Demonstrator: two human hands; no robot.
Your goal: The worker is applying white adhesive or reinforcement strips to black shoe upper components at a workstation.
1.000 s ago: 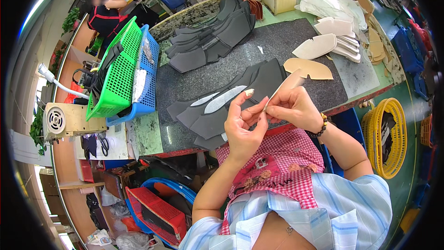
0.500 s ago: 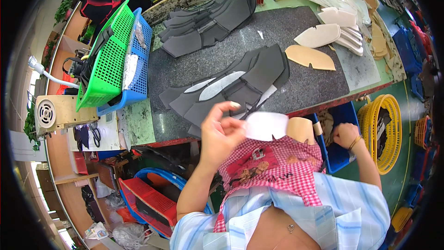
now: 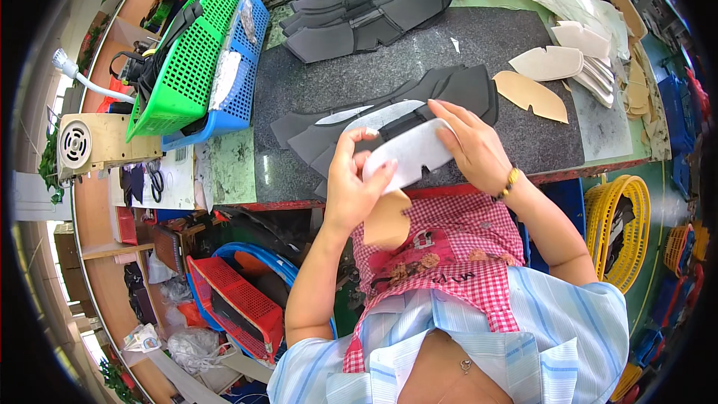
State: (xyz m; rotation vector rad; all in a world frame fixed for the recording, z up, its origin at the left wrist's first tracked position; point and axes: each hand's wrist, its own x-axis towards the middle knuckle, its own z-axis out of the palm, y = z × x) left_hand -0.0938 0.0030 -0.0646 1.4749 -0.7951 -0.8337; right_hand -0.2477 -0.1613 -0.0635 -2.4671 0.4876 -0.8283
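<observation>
A: What sits at the left?

B: A beige machine (image 3: 78, 142) with a round vent, then a green basket (image 3: 187, 60) pressed up against a blue basket (image 3: 238, 67) at the end of the table (image 3: 232, 172).

A: And next?

B: 2 groups of dark grey pieces on a speckled slab (image 3: 449, 37): a rear stack (image 3: 366, 34), and a nearer fan (image 3: 475, 93) with 2 long white shapes (image 3: 378, 117) lying on it.

A: Where are the hands?

B: In front of that nearer fan. The left hand (image 3: 350, 187) has its grip pinching the left end of a white notched piece (image 3: 411, 155), which is held in the air near the table's front edge. A tan notched piece (image 3: 387, 223) hangs just below that end (how it is held, I can't tell).

A: The right hand?

B: The right hand (image 3: 479, 151) touches the white piece's other end, fingers long and fairly straight. Whether its grip closes on the edge, I can't tell.

A: Further right?

B: Another tan piece (image 3: 531, 93) lies flat on the slab, with white pieces (image 3: 594, 78) overlapping beside it; below the table, a yellow basket (image 3: 592, 232) stands on the floor.
</observation>
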